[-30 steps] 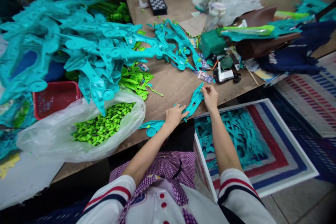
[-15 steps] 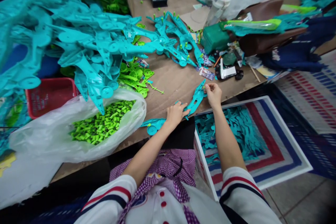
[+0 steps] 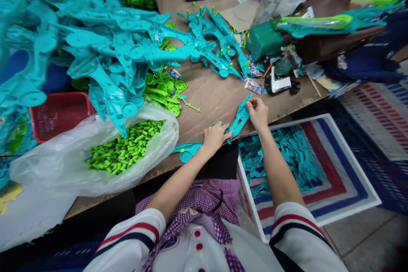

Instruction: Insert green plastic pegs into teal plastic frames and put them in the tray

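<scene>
A long teal plastic part [image 3: 238, 120] lies on the brown table [image 3: 216, 97] near its front edge. My left hand [image 3: 215, 136] presses down on the middle of it. My right hand [image 3: 257, 112] pinches its far end, fingers closed on the tip. The part's round near end [image 3: 186, 153] pokes out to the left of my left hand. A clear bag of small green pegs [image 3: 124, 148] sits just to the left.
A big heap of teal parts [image 3: 95, 51] fills the left side, with green parts [image 3: 162, 91] under it and a red basket [image 3: 57, 114]. A striped box of teal parts [image 3: 287, 161] stands right of my lap. Clutter and a green block [image 3: 264, 40] lie further back.
Both hands stay on the teal part; my right hand's fingers have shifted slightly at its far end. The camera has tilted a little.
</scene>
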A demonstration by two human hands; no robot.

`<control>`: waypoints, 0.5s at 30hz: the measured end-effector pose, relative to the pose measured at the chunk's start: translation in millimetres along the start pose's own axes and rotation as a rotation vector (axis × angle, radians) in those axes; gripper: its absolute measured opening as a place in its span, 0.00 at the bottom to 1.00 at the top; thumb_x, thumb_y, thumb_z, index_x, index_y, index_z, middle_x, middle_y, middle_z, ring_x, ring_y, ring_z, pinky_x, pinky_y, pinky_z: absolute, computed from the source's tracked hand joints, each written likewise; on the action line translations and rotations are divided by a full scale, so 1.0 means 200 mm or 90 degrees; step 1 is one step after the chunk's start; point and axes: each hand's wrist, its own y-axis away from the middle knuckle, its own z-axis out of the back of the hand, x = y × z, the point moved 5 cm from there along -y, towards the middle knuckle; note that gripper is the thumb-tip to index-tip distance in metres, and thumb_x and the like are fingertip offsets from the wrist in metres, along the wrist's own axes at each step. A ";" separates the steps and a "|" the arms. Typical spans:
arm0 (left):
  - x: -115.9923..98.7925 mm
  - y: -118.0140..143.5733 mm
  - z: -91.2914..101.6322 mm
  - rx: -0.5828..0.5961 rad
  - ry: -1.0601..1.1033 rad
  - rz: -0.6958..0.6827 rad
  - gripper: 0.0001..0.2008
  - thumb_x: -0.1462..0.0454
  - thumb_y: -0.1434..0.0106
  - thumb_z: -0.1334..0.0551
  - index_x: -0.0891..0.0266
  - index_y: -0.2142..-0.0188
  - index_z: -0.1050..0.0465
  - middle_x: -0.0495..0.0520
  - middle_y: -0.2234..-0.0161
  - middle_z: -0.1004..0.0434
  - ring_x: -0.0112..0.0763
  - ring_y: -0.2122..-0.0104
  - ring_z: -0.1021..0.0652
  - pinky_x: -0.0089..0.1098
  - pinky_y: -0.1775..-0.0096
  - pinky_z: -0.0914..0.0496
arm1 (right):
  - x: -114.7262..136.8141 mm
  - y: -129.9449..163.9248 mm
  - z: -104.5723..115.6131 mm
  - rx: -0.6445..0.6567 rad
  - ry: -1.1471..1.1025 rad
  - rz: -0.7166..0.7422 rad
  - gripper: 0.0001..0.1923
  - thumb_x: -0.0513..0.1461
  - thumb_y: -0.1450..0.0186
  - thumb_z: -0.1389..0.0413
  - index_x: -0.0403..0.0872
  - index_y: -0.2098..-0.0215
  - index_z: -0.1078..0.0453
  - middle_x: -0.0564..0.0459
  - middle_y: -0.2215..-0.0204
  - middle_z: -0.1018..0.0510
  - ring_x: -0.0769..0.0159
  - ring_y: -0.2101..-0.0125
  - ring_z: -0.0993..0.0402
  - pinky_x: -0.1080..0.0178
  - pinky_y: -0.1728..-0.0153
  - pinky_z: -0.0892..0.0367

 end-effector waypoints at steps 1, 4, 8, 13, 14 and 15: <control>0.00 0.00 0.00 -0.002 0.000 -0.003 0.21 0.49 0.33 0.44 0.46 0.44 0.29 0.54 0.52 0.26 0.36 0.56 0.22 0.30 0.60 0.32 | 0.01 0.00 0.00 0.015 0.020 0.017 0.19 0.54 0.37 0.46 0.47 0.63 0.32 0.48 0.67 0.21 0.61 0.68 0.24 0.57 0.62 0.29; 0.00 0.00 0.00 -0.005 0.004 -0.011 0.20 0.49 0.33 0.44 0.47 0.44 0.28 0.53 0.52 0.26 0.36 0.56 0.22 0.30 0.61 0.32 | 0.03 -0.02 0.01 0.064 0.083 0.040 0.16 0.51 0.36 0.48 0.46 0.64 0.32 0.47 0.68 0.21 0.59 0.69 0.25 0.57 0.63 0.30; 0.00 0.00 0.00 -0.006 0.020 -0.010 0.20 0.50 0.33 0.43 0.48 0.45 0.27 0.54 0.53 0.26 0.37 0.57 0.22 0.30 0.61 0.32 | 0.06 -0.05 -0.03 0.126 0.196 0.087 0.12 0.46 0.35 0.49 0.46 0.64 0.31 0.45 0.68 0.21 0.57 0.67 0.25 0.57 0.62 0.32; 0.00 0.01 0.02 -0.006 0.023 0.001 0.18 0.50 0.33 0.44 0.48 0.48 0.26 0.54 0.53 0.26 0.36 0.57 0.22 0.30 0.61 0.32 | 0.11 -0.08 -0.06 0.170 0.270 0.141 0.14 0.45 0.33 0.52 0.46 0.62 0.29 0.41 0.65 0.21 0.53 0.63 0.25 0.55 0.61 0.32; 0.00 0.01 0.03 -0.008 0.021 -0.003 0.18 0.50 0.33 0.44 0.49 0.48 0.26 0.54 0.53 0.26 0.36 0.57 0.22 0.30 0.61 0.32 | 0.13 -0.07 -0.03 0.172 0.258 0.151 0.16 0.46 0.33 0.53 0.45 0.59 0.29 0.41 0.64 0.21 0.53 0.62 0.25 0.54 0.60 0.32; 0.00 0.02 0.03 -0.012 0.020 -0.010 0.18 0.50 0.33 0.44 0.49 0.49 0.26 0.54 0.54 0.25 0.36 0.57 0.22 0.30 0.61 0.32 | 0.15 -0.04 0.01 0.171 0.243 0.168 0.18 0.47 0.33 0.53 0.45 0.54 0.29 0.41 0.61 0.22 0.53 0.60 0.25 0.53 0.59 0.31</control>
